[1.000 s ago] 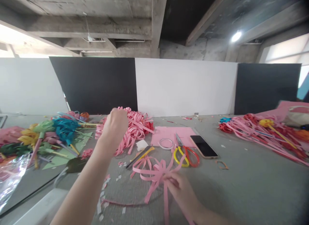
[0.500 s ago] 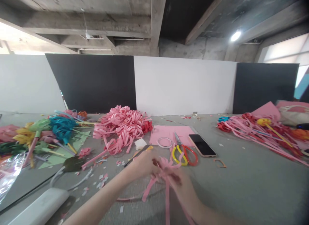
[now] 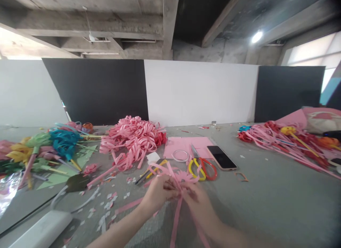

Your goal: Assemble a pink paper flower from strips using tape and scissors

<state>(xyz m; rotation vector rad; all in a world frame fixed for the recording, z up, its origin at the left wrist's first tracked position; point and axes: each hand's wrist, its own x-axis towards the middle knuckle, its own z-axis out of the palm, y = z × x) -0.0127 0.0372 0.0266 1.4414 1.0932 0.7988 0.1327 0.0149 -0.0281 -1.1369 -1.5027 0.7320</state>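
Both hands [image 3: 160, 193] [image 3: 199, 201] in closed grip round pink strip bundle [image 3: 177, 177]; loops above, tails below

Daylight floods in from windows [image 3: 306, 50] at the upper right and upper left, washing them out, and a ceiling lamp [image 3: 256, 36] glares. The table [image 3: 279, 201] is evenly lit with soft shadows. Edges bend and blur; the hands [image 3: 160, 193] are slightly smeared.
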